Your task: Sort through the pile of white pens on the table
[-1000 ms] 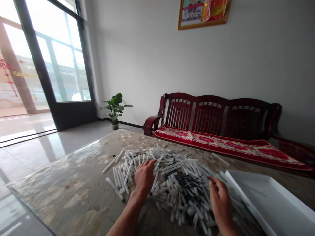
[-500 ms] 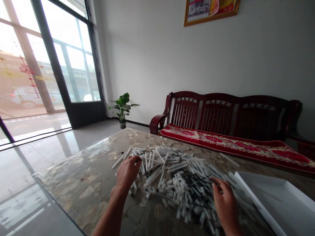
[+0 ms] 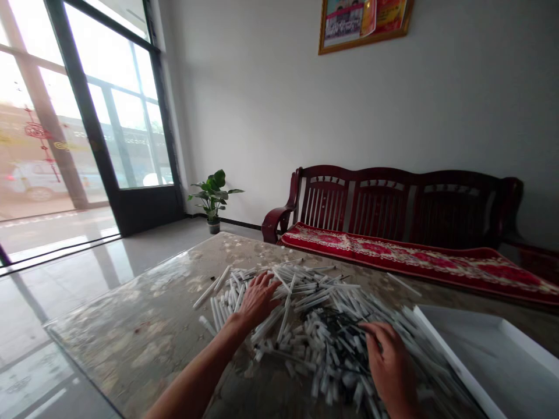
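Observation:
A heap of white, pen-like tubes [image 3: 312, 298] covers the middle of the table. Short, whitish cap-like pieces [image 3: 321, 343] lie at its near side, with thin dark sticks [image 3: 345, 329] among them. My left hand [image 3: 258, 299] rests over the left part of the heap, fingers apart and stretched forward, with tubes under and around it. At the right side of the dark sticks is my right hand [image 3: 388, 355], thumb and fingers pinched together. Whatever sits in that pinch is too small and dark to make out.
A white shallow tray [image 3: 493, 349] stands right of the heap on the patterned table [image 3: 161, 314]. One loose tube [image 3: 404, 284] lies near the far edge. Beyond are a dark red wooden bench [image 3: 379, 198] with a red cover, a potted plant [image 3: 213, 195] and a glass door.
My left hand has moved right and forward onto the heap, its fingers spreading from a closed shape. My right hand has shifted slightly left, still pinched. The view has tilted a little.

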`<state>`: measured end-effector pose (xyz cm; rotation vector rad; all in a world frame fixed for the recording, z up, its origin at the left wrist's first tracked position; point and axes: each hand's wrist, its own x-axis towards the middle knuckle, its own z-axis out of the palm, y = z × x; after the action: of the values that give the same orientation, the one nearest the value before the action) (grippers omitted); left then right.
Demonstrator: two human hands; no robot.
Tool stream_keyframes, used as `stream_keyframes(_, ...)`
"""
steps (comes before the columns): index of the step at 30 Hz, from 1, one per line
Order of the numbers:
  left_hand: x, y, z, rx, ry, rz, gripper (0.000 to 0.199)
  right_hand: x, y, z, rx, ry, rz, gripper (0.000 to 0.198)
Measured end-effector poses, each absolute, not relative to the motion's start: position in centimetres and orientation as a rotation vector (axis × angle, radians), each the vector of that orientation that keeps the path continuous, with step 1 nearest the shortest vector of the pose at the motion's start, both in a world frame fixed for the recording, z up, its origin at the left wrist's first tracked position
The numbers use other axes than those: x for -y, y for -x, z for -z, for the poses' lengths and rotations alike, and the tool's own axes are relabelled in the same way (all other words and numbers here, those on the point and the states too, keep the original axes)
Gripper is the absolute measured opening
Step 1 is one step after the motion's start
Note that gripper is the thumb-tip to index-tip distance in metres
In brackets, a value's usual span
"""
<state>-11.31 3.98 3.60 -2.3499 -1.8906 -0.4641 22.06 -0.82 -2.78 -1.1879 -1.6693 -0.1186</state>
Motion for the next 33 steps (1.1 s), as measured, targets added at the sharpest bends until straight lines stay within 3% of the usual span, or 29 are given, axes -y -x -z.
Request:
stream_keyframes(2,-4.5,11.4,-3.5,1.838,2.424,0.349,0.048,0.8,-22.1,2.8,1.683,1.177,0.115,0.022)
stream_keyframes(8,-4.1,11.8,-4.4,1.99,2.286,0.136,0.026,0.8,-22.0,2.6,1.682,1.163,0.154,0.021)
stream_keyframes(14,-4.7,10.4,-5.3,2.084,2.179,0.198,0.033,1.0,-21.9,2.4,1.692,1.161,0.205,0.021)
stream_keyframes(24,-6.4,8.7,-3.7,2.225,2.119,0.111,0.028,1.0,-21.7,2.4,1.685,1.164,0.199,0.022)
stream_keyframes(33,-4.7,9.1,-5.5,2.261,2.039,0.08,0.028,0.9,-21.5,2.8,1.688,1.186,0.136,0.021)
